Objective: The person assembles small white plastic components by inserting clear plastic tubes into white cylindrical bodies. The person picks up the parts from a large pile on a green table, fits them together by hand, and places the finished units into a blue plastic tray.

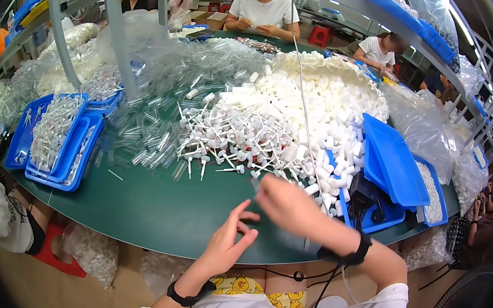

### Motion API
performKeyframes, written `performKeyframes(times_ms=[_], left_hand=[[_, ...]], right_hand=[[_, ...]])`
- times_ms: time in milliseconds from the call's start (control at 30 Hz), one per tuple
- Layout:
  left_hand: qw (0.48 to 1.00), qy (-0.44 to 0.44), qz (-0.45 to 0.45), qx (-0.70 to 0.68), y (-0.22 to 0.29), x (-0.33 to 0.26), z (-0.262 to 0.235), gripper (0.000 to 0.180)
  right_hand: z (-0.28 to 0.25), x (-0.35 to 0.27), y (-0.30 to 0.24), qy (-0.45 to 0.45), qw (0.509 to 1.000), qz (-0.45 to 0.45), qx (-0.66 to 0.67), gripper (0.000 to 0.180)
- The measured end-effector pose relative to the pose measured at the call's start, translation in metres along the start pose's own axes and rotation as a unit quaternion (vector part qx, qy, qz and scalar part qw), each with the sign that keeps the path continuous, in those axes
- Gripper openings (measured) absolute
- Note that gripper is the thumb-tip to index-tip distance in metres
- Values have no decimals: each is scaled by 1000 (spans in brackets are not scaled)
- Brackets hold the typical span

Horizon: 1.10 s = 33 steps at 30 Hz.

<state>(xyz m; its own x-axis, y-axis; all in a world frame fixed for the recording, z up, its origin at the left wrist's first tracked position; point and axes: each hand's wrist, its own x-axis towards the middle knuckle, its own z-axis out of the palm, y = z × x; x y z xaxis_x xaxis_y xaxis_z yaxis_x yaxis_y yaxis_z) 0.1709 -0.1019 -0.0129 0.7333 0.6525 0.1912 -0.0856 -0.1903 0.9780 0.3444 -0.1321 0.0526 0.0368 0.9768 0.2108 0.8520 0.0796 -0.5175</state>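
My left hand (228, 240) is over the near part of the green table, fingers apart and nothing visible in it. Just right of it, my right hand (282, 201) is curled and slightly blurred; its fingertips are hidden, and what they pinch, if anything, I cannot make out. Beyond the hands lies a heap of small white applicators (242, 134) with thin stems and rounded caps. Behind and right of these rises a big pile of white caps (319, 89). Clear plastic tubes (161, 139) are spread to the left of the applicators.
Stacked blue trays (78, 181) of white parts stand at the left. More blue trays (395, 164) and a black device (364, 190) are at the right. A thin pale cable (303, 97) hangs down across the pile. Grey shelf posts rise from the table; a co-worker (263, 11) sits opposite.
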Motion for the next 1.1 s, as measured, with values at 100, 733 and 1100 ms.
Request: performKeyframes(times_ms=[100, 733, 1100], left_hand=[[921, 27, -97, -376, -17, 5, 21, 40], [771, 87, -218, -592, 3, 15, 15, 26], [757, 95, -240, -600, -10, 14, 19, 20]], right_hand=[[22, -14, -14, -35, 997, -71, 15, 16], [-208, 226, 346, 224, 871, 321, -295, 56], [-179, 275, 369, 88, 938, 250, -222, 50]])
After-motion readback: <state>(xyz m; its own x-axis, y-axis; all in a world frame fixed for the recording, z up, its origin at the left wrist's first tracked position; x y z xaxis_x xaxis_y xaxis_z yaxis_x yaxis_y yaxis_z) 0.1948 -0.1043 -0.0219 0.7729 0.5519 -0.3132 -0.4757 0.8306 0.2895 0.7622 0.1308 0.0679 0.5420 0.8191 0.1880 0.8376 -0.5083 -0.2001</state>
